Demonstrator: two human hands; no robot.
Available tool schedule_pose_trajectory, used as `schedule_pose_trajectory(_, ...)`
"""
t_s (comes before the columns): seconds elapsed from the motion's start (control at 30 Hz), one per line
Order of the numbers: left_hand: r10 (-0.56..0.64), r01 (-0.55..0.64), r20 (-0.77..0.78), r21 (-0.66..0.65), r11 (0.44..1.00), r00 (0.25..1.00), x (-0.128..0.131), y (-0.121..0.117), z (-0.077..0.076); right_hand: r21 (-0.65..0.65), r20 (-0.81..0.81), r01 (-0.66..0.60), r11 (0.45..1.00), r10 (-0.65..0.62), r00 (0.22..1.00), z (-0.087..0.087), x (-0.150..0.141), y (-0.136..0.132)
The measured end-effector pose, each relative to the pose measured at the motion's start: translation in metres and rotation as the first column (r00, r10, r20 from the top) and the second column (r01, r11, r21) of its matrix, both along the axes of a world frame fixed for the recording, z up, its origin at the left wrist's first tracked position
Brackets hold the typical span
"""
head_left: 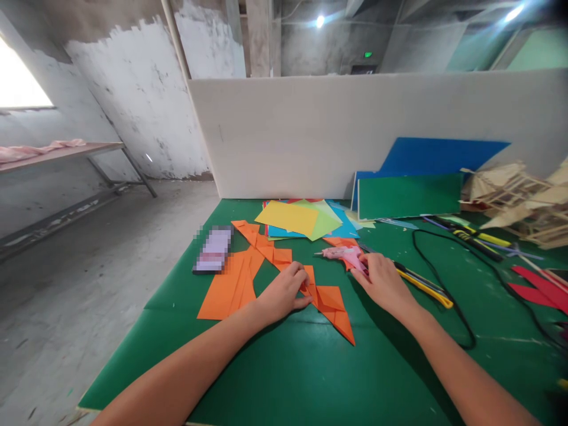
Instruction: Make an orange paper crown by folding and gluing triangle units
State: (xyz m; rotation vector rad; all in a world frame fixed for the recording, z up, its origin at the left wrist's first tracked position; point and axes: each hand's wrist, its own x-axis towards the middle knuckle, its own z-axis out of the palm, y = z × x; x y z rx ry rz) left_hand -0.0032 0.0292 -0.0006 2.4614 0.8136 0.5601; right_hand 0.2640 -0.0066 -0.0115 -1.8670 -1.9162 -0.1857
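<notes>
My left hand (pixel 286 293) is closed with bent fingers on a zigzag strip of folded orange paper (pixel 331 303), which lies diagonally on the green table. Its fingertips hide the strip's middle. To the right, my right hand (pixel 384 281) grips the handle of a pink hot glue gun (pixel 344 254), whose nozzle points left. Under the gun, part of another orange paper piece (pixel 341 241) shows. A pleated orange sheet (pixel 226 290) lies left of my left hand, touching or overlapped by the strip's upper part.
A phone (pixel 213 249) lies at the table's left side. Coloured paper sheets (pixel 288 218) are stacked at the back. A yellow utility knife (pixel 426 287) and a black cable (pixel 437 236) lie to the right. Green board (pixel 408 198) and a wooden model (pixel 523 201) stand at back right.
</notes>
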Motion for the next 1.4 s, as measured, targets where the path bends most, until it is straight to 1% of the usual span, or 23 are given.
schedule_pose_trajectory(0.07, -0.004, 0.004, -0.001, 0.001, 1.0, 1.0, 0.0, 0.0, 0.0, 0.046, 0.011, -0.028, 0.999, 0.028, 1.0, 0.009, -0.008, -0.005)
schedule_pose_trajectory(0.1, -0.007, 0.007, -0.001, 0.004, 1.0, 1.0, 0.0, 0.0, 0.0, 0.025, -0.023, -0.081, 0.996, 0.082, 0.996, 0.013, -0.013, -0.009)
schedule_pose_trajectory(0.13, -0.008, 0.008, 0.001, 0.008, 1.0, 1.0, 0.0, 0.0, 0.0, -0.036, -0.091, -0.177, 0.984, 0.173, 0.981, 0.018, -0.019, -0.012)
schedule_pose_trajectory(0.17, -0.011, 0.011, 0.004, 0.014, 1.0, 1.0, 0.0, 0.0, -0.001, -0.122, -0.187, -0.274, 0.954, 0.249, 0.95, 0.021, -0.026, -0.015)
schedule_pose_trajectory(0.23, -0.017, 0.017, 0.006, 0.024, 1.0, 1.0, 0.0, -0.001, 0.0, -0.214, -0.336, -0.396, 0.893, 0.313, 0.888, 0.025, -0.04, -0.021)
schedule_pose_trajectory(0.27, -0.02, 0.02, 0.004, 0.027, 0.999, 1.0, 0.0, -0.001, 0.0, -0.236, -0.38, -0.433, 0.87, 0.327, 0.865, 0.025, -0.046, -0.023)
schedule_pose_trajectory(0.33, -0.026, 0.027, -0.011, 0.031, 0.999, 1.0, 0.0, -0.001, 0.001, -0.255, -0.422, -0.474, 0.843, 0.344, 0.839, 0.022, -0.056, -0.024)
schedule_pose_trajectory(0.47, -0.035, 0.038, -0.055, 0.056, 0.998, 0.998, 0.001, 0.0, 0.001, -0.273, -0.419, -0.495, 0.825, 0.361, 0.833, 0.014, -0.061, -0.022)
schedule_pose_trajectory(0.63, -0.041, 0.051, -0.101, 0.094, 0.994, 0.994, 0.003, 0.0, 0.002, -0.282, -0.446, -0.479, 0.831, 0.328, 0.832, 0.01, -0.059, -0.021)
schedule_pose_trajectory(0.77, -0.047, 0.058, -0.107, 0.102, 0.993, 0.993, 0.003, -0.001, 0.003, -0.284, -0.451, -0.461, 0.841, 0.307, 0.838, 0.008, -0.059, -0.022)
schedule_pose_trajectory(0.93, -0.093, 0.102, -0.084, 0.11, 0.989, 0.992, 0.002, -0.001, 0.003, -0.294, -0.408, -0.443, 0.847, 0.308, 0.86, 0.012, -0.059, -0.022)
schedule_pose_trajectory(1.07, -0.107, 0.114, -0.075, 0.109, 0.987, 0.992, 0.002, 0.001, 0.003, -0.297, -0.375, -0.471, 0.83, 0.352, 0.858, 0.017, -0.059, -0.023)
schedule_pose_trajectory(1.2, -0.117, 0.129, -0.094, 0.139, 0.982, 0.989, 0.004, 0.0, 0.001, -0.294, -0.284, -0.515, 0.805, 0.441, 0.851, 0.02, -0.061, -0.025)
schedule_pose_trajectory(1.4, -0.111, 0.146, -0.161, 0.227, 0.963, 0.981, 0.007, -0.005, 0.003, -0.349, -0.096, -0.471, 0.81, 0.469, 0.878, 0.026, -0.068, -0.028)
